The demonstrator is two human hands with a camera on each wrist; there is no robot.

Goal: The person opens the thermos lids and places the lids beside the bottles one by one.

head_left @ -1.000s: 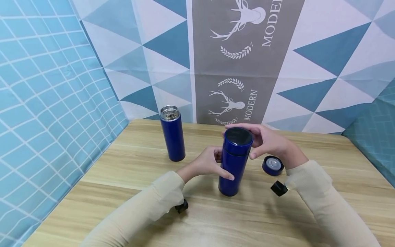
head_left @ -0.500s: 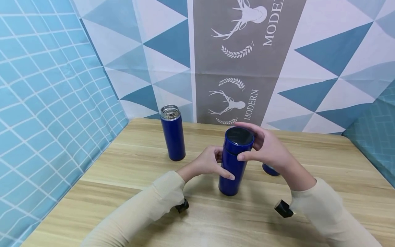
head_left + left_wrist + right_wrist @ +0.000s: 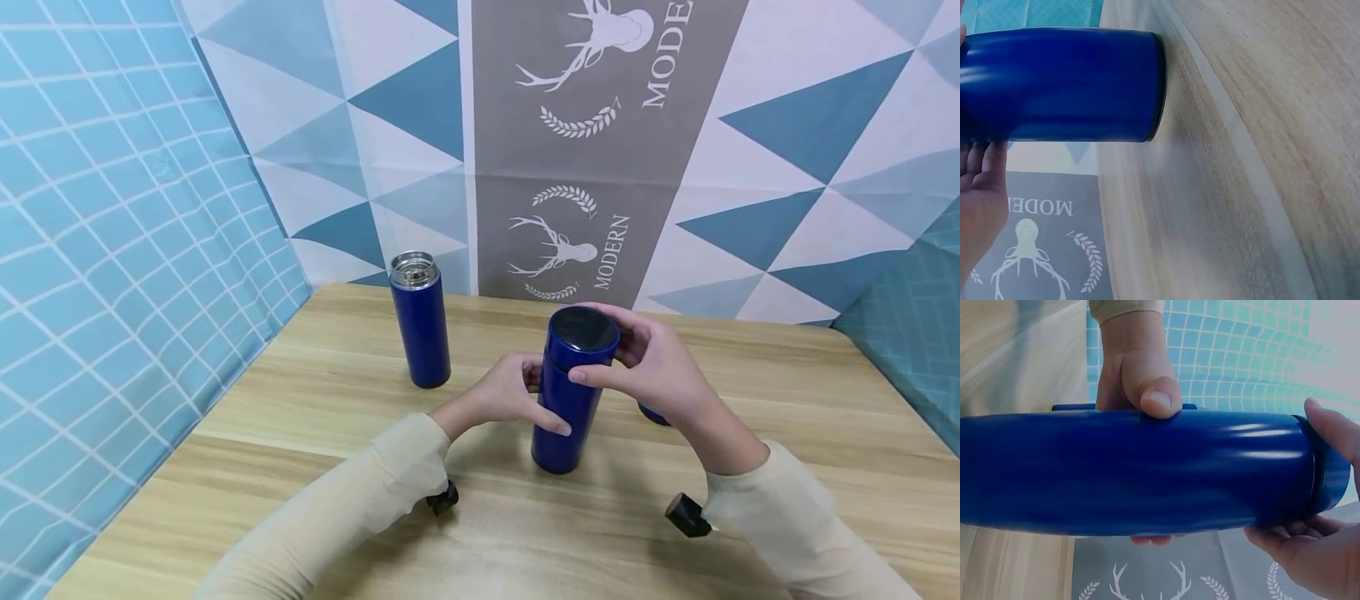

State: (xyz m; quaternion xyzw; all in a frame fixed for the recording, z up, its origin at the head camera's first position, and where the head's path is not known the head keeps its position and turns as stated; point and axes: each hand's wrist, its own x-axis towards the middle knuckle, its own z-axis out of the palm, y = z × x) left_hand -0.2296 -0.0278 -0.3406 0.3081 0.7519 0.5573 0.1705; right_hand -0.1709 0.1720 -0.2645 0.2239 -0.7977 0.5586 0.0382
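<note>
A dark blue thermos flask (image 3: 564,417) stands upright on the wooden table in the head view, its blue lid (image 3: 583,333) with a glossy black top seated on the neck. Around the middle of the body, my left hand (image 3: 513,392) grips it, thumb across the front. My right hand (image 3: 656,362) holds the lid from the right, thumb at the seam and fingers behind. The right wrist view shows the lid (image 3: 1335,478) between that hand's thumb and fingers. In the left wrist view, the base of the flask (image 3: 1085,87) is close to the tabletop.
A second blue flask (image 3: 423,333) with an uncovered steel mouth stands at the back left. Partly hidden behind my right hand, a loose blue cap (image 3: 654,414) lies on the table (image 3: 525,550). Patterned cloth (image 3: 405,108) hangs behind the table.
My right hand has closed in on the lid, its thumb moving left across the front to the seam. It now covers most of the loose cap. My left hand keeps its grip.
</note>
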